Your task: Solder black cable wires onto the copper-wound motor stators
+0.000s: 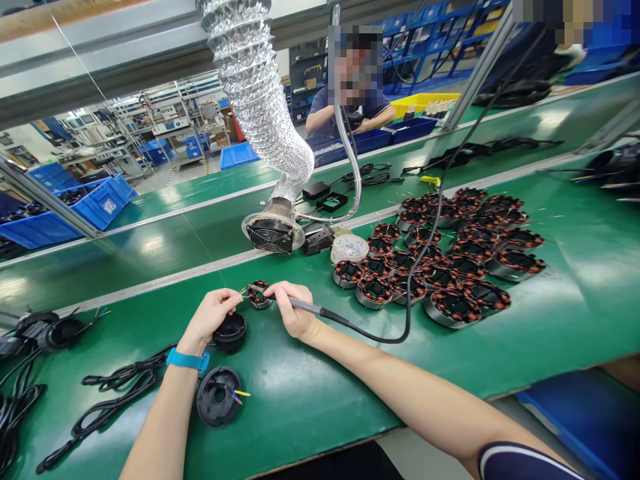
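Observation:
In my right hand (295,310) is a soldering iron (305,305), its tip over a motor stator (259,295) with copper windings. My left hand (213,317) pinches thin coloured wires (244,292) at the stator's left side. Just below that hand sits a round black housing (231,333), partly covered by the fingers. Nearer to me lies a black disc-shaped cover (219,397) with a centre hole and short blue and yellow wire ends. Whether the iron's tip touches a wire is too small to tell.
Many stators (440,257) stand grouped at the right, with the iron's cord (410,293) looping in front. A fume duct with a fan grille (271,239) hangs behind my hands. Coiled black cables (120,393) lie left. A co-worker (325,120) sits across the bench.

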`<state>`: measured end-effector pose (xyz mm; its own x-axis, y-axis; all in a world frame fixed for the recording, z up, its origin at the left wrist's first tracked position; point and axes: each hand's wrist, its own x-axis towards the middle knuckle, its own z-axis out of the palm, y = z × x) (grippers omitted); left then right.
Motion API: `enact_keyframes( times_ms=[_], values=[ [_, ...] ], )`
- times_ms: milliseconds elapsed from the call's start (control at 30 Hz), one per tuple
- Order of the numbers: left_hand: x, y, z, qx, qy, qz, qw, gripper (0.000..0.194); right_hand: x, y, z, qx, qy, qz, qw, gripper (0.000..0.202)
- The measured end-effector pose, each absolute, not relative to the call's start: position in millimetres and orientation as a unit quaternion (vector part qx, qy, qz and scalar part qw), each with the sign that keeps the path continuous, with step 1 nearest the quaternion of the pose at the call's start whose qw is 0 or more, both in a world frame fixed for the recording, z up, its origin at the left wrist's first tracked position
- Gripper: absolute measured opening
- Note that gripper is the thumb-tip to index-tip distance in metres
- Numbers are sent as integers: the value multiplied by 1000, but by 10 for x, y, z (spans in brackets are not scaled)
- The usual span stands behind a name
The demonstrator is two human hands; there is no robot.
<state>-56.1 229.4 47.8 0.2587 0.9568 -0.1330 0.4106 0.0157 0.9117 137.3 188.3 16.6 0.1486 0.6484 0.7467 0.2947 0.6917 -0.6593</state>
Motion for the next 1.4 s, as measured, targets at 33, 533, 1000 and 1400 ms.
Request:
enact_keyframes(
  times_ms=[33, 533, 1000, 1400],
  values=[
    [-558, 2292, 483, 640, 535, 290, 470, 39, 1370, 1882, 167, -371, -639, 134, 660, 36],
    [-598, 2299, 511, 654, 536, 276, 458, 40, 1382, 1911, 165, -366, -640, 120, 665, 36],
    [-595, 2337, 645, 632, 526, 202, 532, 43, 1435, 1930, 255, -330, -636, 107, 689, 30],
    [-681, 2331, 614, 613, 537, 236, 529, 44, 1475, 1932, 275, -328, -639, 99, 689, 29]
  ],
)
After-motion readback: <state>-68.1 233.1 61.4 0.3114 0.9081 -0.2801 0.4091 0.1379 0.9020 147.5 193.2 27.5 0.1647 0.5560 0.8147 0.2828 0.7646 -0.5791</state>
